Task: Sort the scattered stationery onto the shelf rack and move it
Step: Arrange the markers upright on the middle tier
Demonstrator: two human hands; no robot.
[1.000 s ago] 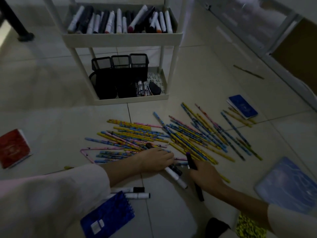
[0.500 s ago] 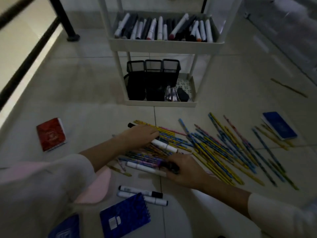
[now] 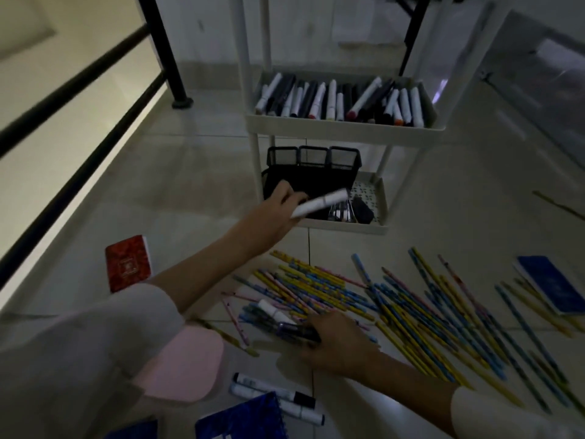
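Observation:
My left hand (image 3: 274, 213) is raised in front of the white shelf rack (image 3: 345, 132), shut on a white marker (image 3: 319, 202) that points right, level with the lower tier. My right hand (image 3: 337, 345) rests on the floor at the near edge of the scattered pencils (image 3: 411, 305), closed on a white marker with a dark cap (image 3: 285, 321). The rack's upper tray holds several markers (image 3: 340, 99). A black mesh pen holder (image 3: 311, 172) stands on the bottom tier.
Two more markers (image 3: 278, 396) lie near a blue spiral notebook (image 3: 243, 421) at the bottom. A red notebook (image 3: 128, 263) lies at left, a blue one (image 3: 547, 283) at right. A black railing (image 3: 164, 52) runs along the left.
My left hand has lifted a white marker off the pencil pile and carried it up toward the rack. My right hand stays on the floor gripping its marker. The view has shifted left.

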